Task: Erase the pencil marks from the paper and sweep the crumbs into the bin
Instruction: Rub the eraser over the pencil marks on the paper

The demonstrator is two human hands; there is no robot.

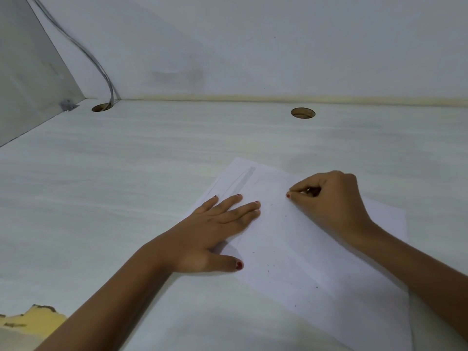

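White paper (291, 249) lies on the pale desk (126, 198), front right, with its near corner cut off by the frame. Faint pencil marks (247, 177) show at the far left corner. The middle looks mostly clean, so erasing seems partly done. Dark crumbs (269, 270) dot the sheet, unswept. Left hand (215, 231) lies flat, fingers straight and slightly spread, pressing the sheet's left edge. Right hand (329, 198) is curled, thumb and fingertips pinching something small, probably the eraser (308, 191), mostly hidden. Bin not in view. Any marks under the hands can't be told.
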